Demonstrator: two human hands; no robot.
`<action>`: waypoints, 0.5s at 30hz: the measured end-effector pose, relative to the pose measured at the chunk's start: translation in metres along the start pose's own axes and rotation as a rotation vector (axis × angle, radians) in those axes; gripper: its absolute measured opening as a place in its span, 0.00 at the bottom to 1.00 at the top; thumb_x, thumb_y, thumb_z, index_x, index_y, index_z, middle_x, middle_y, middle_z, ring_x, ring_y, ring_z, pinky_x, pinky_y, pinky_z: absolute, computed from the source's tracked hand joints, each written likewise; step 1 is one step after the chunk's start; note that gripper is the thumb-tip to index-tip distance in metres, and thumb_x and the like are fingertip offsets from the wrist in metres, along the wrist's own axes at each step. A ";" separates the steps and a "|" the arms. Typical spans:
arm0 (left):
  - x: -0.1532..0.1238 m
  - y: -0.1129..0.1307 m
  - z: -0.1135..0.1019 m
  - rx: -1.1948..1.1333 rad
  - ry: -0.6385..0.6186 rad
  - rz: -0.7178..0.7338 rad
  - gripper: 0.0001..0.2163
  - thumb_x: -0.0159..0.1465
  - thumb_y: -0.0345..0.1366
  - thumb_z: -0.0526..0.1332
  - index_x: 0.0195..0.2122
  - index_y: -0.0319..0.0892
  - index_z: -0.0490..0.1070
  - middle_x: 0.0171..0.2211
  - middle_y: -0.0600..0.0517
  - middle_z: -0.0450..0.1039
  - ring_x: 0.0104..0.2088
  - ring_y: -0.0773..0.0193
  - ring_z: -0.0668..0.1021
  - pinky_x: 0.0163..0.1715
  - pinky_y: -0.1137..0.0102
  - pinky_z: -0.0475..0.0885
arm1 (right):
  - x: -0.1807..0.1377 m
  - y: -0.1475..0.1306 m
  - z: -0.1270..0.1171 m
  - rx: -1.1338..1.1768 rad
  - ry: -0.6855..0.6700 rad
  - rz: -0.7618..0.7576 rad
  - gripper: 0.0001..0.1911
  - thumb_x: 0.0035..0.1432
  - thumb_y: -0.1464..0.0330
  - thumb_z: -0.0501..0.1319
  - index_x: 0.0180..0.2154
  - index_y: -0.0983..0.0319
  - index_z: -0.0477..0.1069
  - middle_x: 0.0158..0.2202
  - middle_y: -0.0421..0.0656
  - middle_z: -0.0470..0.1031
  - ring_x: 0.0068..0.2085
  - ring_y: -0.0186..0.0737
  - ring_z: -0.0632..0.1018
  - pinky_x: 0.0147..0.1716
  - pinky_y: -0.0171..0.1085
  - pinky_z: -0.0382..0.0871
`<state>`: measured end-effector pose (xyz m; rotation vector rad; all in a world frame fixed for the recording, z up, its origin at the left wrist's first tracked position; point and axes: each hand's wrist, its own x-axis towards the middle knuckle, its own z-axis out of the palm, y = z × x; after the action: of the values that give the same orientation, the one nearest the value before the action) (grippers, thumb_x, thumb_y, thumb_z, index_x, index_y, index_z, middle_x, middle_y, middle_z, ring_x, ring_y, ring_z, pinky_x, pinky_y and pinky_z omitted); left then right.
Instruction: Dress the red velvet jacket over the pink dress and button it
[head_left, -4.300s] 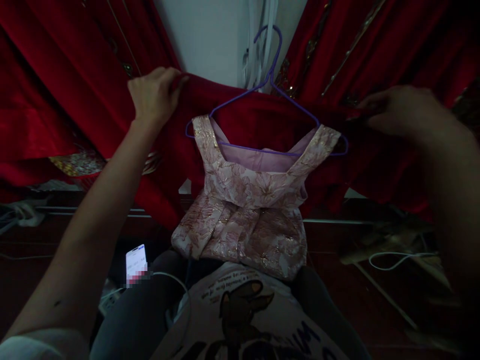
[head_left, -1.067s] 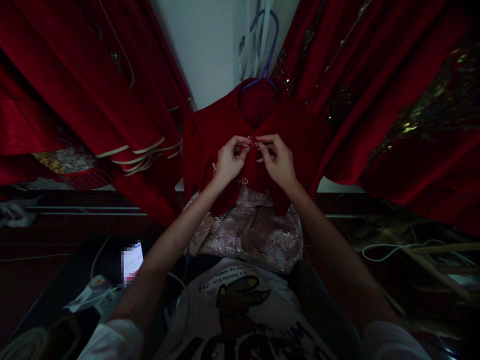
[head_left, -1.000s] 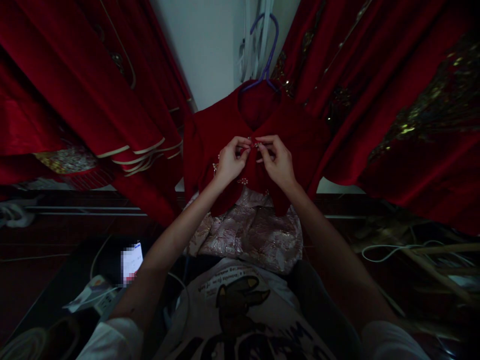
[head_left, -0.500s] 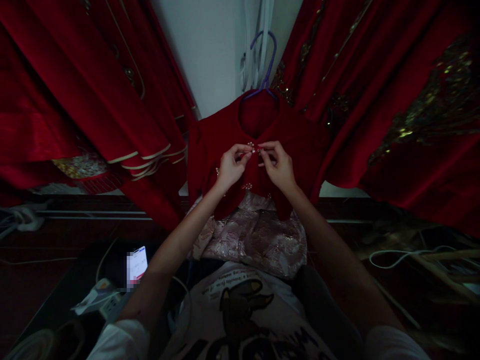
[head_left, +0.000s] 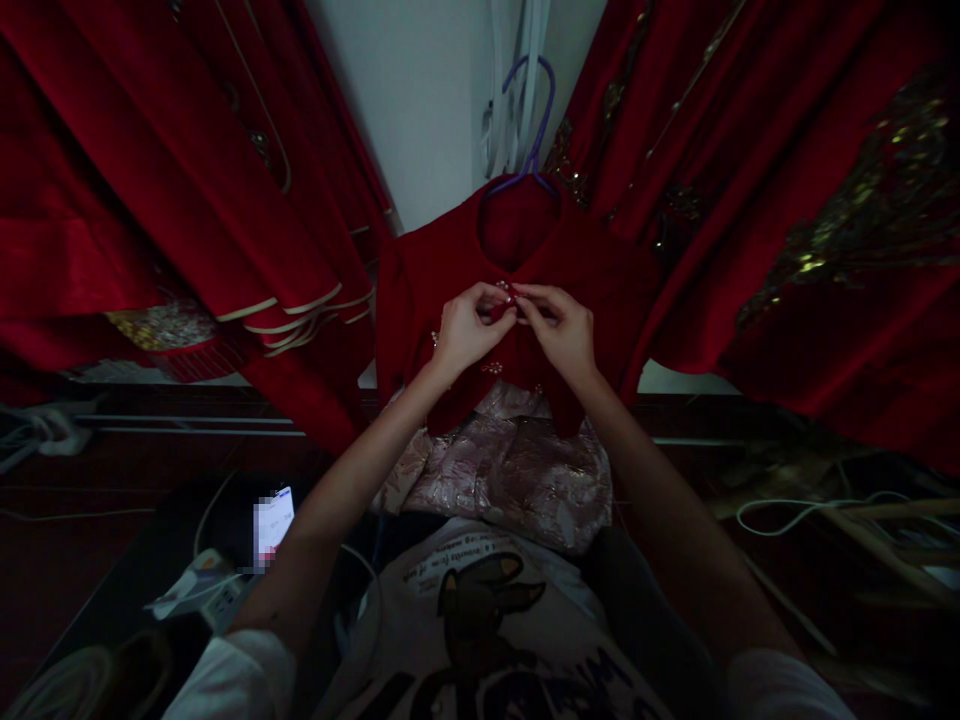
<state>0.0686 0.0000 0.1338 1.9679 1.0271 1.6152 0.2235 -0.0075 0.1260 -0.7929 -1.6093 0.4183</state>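
Note:
A red jacket [head_left: 427, 260] with beaded, flower-like fasteners hangs in front of me on a purple hanger [head_left: 550, 95]. My left hand [head_left: 471, 328] pinches a small shiny button at the chest between thumb and fingers. Right beside it, my right hand [head_left: 562, 332] is closed on the jacket's other front edge, fingertips almost touching those of the left. The fingers partly hide the fastening there. Lower down, a beaded fastener [head_left: 492, 369] shows on the front. Pale pink brocade cloth [head_left: 502, 470] lies below the jacket's hem.
Red garments with gold trim [head_left: 225, 170] hang at the left, and sequinned red ones [head_left: 780, 200] at the right. A lit phone [head_left: 274, 522] and a power strip [head_left: 217, 595] rest on a dark surface at lower left. A white cable [head_left: 787, 515] loops at right.
My two hands have come closer together at the chest fastening, the left fingertips shifting slightly right. The jacket has hardly moved.

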 end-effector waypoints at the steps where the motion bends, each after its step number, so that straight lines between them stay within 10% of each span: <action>1: 0.001 0.001 -0.001 0.027 -0.009 0.015 0.07 0.56 0.33 0.67 0.36 0.40 0.74 0.35 0.49 0.79 0.32 0.67 0.79 0.30 0.75 0.73 | 0.000 0.001 0.000 0.018 0.001 0.008 0.14 0.62 0.60 0.60 0.47 0.56 0.77 0.47 0.43 0.78 0.43 0.40 0.81 0.41 0.43 0.81; 15: 0.017 0.007 -0.012 0.381 -0.180 0.242 0.04 0.62 0.31 0.61 0.37 0.40 0.73 0.35 0.48 0.78 0.33 0.63 0.79 0.37 0.70 0.73 | 0.015 0.003 -0.005 0.062 0.038 0.065 0.18 0.51 0.60 0.70 0.43 0.58 0.74 0.38 0.40 0.80 0.38 0.38 0.82 0.43 0.41 0.79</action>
<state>0.0602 0.0061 0.1532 2.5244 1.1242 1.3990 0.2282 0.0040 0.1359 -0.8030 -1.5310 0.4946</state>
